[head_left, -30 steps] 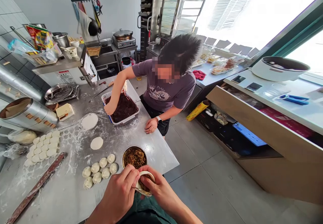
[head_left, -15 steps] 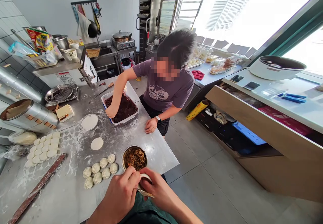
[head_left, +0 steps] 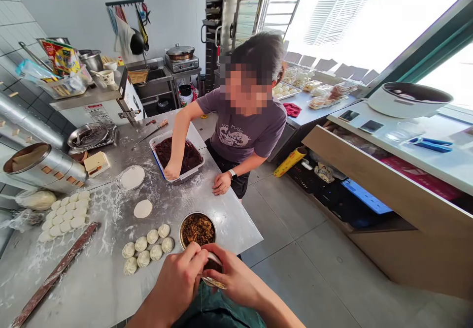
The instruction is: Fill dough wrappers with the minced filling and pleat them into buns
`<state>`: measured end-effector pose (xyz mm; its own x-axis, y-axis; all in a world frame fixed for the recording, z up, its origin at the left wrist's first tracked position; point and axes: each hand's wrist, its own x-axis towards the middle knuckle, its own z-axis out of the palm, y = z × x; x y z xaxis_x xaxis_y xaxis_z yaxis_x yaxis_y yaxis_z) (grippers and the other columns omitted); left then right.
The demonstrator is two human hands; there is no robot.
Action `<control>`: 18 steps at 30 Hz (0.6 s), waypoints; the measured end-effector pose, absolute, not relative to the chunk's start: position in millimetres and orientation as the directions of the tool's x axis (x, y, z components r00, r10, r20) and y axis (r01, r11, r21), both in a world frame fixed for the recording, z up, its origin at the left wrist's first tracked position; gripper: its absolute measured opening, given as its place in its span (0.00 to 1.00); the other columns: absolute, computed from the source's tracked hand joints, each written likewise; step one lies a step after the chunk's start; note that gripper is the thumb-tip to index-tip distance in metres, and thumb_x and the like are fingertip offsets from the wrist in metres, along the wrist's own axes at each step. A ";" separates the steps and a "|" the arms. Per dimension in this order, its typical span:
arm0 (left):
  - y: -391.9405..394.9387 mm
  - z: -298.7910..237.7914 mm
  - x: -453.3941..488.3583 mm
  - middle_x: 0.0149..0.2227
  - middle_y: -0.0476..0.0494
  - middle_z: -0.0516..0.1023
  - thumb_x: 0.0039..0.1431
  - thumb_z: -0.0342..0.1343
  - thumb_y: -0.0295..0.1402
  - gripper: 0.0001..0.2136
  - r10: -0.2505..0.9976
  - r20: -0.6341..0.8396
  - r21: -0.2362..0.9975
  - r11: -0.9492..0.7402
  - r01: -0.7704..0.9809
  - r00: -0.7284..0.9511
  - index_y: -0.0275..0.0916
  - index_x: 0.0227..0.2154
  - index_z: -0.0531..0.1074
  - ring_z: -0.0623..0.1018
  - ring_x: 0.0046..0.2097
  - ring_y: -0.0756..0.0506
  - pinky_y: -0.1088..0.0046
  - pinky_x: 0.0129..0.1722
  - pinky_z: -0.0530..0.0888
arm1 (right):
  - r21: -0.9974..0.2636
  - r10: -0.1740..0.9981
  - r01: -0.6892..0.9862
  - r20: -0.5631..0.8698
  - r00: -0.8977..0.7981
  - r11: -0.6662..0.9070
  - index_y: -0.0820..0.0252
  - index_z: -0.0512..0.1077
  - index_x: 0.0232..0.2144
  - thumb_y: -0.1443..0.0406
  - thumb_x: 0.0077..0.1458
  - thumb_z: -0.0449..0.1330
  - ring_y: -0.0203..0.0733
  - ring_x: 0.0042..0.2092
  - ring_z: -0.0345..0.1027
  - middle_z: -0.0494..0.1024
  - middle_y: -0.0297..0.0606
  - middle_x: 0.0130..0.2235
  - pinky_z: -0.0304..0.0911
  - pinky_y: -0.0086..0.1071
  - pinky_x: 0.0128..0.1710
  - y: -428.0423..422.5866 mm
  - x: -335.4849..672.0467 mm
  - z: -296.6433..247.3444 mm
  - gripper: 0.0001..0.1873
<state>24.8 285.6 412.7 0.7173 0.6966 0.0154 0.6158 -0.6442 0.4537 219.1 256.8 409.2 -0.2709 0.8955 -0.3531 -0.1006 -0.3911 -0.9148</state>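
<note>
Close to my body, my left hand and my right hand hold a half-formed bun between them. My left fingers pinch the dough edge, while my right hand is curled around its side; the inside looks dark. A pale, flat edge shows beneath it, too hidden to name. Just beyond my fingers stands a metal bowl of brown chopped filling. Several pleated buns sit in two rows to the left. Farther back lie a single dough wrapper and a floury stack of wrappers.
Across the table, a co-worker has one hand in a tub of dark paste. A long wooden stick and several dough pieces lie left. Steamers stand behind them. The table corner is near my right.
Both my hands stay on the bun, with the dough turned slightly and drawn in around the opening. The co-worker's hand has moved right and down within the tub, and their head has shifted.
</note>
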 end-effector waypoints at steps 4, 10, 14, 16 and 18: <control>289.9 414.7 23.0 0.46 0.44 0.77 0.72 0.45 0.29 0.13 0.764 0.073 0.492 -0.586 0.643 0.641 0.45 0.53 0.69 0.81 0.41 0.46 0.71 0.37 0.78 | -0.851 0.862 -0.267 -0.339 -0.378 -0.452 0.53 0.72 0.52 0.52 0.64 0.58 0.45 0.40 0.71 0.76 0.36 0.40 0.69 0.37 0.37 255.0 220.2 412.6 0.19; 287.9 414.5 24.7 0.44 0.44 0.77 0.70 0.44 0.26 0.12 0.763 0.093 0.495 -0.593 0.636 0.639 0.44 0.48 0.70 0.82 0.45 0.44 0.70 0.38 0.79 | -0.886 0.901 -0.240 -0.328 -0.285 -0.398 0.53 0.71 0.48 0.49 0.65 0.56 0.40 0.35 0.66 0.73 0.33 0.35 0.66 0.35 0.34 251.2 208.8 404.4 0.18; 287.4 414.1 25.0 0.49 0.42 0.77 0.68 0.45 0.24 0.17 0.728 0.045 0.441 -0.629 0.640 0.684 0.44 0.56 0.66 0.82 0.44 0.44 0.68 0.37 0.79 | -0.919 0.910 -0.130 -0.332 -0.248 -0.371 0.54 0.71 0.44 0.47 0.66 0.53 0.39 0.34 0.65 0.72 0.33 0.35 0.64 0.33 0.32 249.5 205.4 399.0 0.19; 287.5 414.1 24.9 0.45 0.44 0.77 0.68 0.44 0.24 0.14 0.725 0.036 0.420 -0.636 0.648 0.688 0.44 0.51 0.69 0.82 0.41 0.44 0.68 0.35 0.78 | -0.926 0.906 -0.067 -0.347 -0.241 -0.372 0.54 0.71 0.44 0.48 0.67 0.52 0.39 0.33 0.65 0.72 0.33 0.34 0.62 0.33 0.32 248.9 206.0 396.3 0.19; 287.0 414.1 25.1 0.45 0.44 0.77 0.69 0.44 0.25 0.14 0.729 0.052 0.420 -0.636 0.647 0.682 0.44 0.49 0.69 0.82 0.40 0.44 0.68 0.35 0.78 | -0.929 0.905 -0.028 -0.352 -0.240 -0.369 0.54 0.70 0.44 0.48 0.67 0.51 0.38 0.32 0.64 0.72 0.32 0.33 0.61 0.32 0.31 248.8 207.6 394.2 0.19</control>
